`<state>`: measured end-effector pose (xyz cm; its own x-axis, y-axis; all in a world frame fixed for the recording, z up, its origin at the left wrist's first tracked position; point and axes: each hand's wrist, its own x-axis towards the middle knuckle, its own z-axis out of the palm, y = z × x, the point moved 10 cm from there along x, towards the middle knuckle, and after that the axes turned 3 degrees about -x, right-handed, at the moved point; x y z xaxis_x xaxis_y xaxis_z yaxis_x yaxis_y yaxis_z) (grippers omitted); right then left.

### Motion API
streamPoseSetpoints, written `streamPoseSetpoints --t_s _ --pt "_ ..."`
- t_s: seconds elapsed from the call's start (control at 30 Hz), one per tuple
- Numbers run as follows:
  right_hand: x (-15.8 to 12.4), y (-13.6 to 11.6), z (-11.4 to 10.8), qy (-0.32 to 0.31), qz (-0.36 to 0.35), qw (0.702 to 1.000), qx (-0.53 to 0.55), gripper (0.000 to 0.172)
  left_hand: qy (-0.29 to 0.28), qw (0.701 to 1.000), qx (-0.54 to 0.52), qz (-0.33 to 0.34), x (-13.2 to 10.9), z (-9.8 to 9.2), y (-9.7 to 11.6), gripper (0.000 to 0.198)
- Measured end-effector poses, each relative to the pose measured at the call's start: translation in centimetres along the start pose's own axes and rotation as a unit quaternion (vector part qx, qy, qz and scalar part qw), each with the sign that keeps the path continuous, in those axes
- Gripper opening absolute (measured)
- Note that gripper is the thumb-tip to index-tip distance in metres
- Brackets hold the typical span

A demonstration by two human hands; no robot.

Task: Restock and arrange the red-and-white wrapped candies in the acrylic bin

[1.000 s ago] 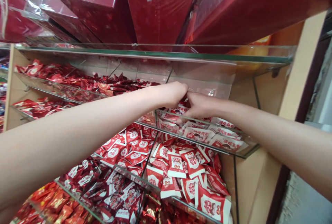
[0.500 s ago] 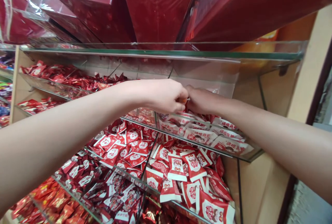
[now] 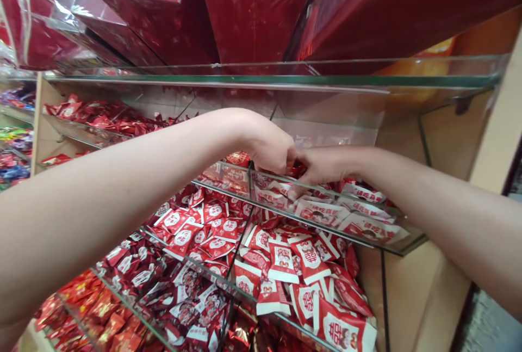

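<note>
Both my hands reach into the upper tray (image 3: 293, 211), a bin with a clear front panel. It holds white-and-red candy packets (image 3: 320, 211). My left hand (image 3: 272, 145) is bent down at the wrist with its fingers curled closed; what they hold, if anything, is hidden. Touching or almost touching it, my right hand (image 3: 326, 164) has thumb and fingers apart, and one digit dips behind the clear panel among the packets. A bit of dark red wrapper shows between the hands. Left of them, a red-and-gold packet (image 3: 238, 159) lies in the neighbouring compartment.
Close above the hands runs a glass shelf (image 3: 261, 81) bearing large dark red boxes (image 3: 255, 14). Lower tiers hold red-and-white candies (image 3: 308, 257), maroon candies (image 3: 187, 297) and orange-red candies (image 3: 110, 314). A wooden side panel (image 3: 408, 297) stands at the right.
My right hand has lowered slightly and spread its thumb and fingers, one digit now behind the clear panel. My left wrist has risen and bent more, its fingers pointing further down.
</note>
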<state>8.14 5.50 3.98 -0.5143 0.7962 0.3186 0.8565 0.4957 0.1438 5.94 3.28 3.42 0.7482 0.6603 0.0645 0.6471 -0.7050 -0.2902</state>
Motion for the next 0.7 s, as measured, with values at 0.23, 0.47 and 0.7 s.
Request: streamPoseSetpoints --t_s 0.23,0.47,0.7 --pt "0.6 -0.5 2.0 -0.018 -0.035 0.999 -0.014 0.043 0.069 0.997 -0.028 0.012 -0.8 -1.0 -0.2 0.031" --pt "1.0 1.0 -0.2 0.038 0.031 0.994 -0.095 0.041 -0.063 0.990 -0.126 0.029 1.1 1.8 0.6 0.036" --pt "2.1 3.9 -1.1 0.047 0.079 0.977 -0.193 0.041 -0.167 0.980 -0.105 -0.011 4.9 4.6 -1.0 0.072"
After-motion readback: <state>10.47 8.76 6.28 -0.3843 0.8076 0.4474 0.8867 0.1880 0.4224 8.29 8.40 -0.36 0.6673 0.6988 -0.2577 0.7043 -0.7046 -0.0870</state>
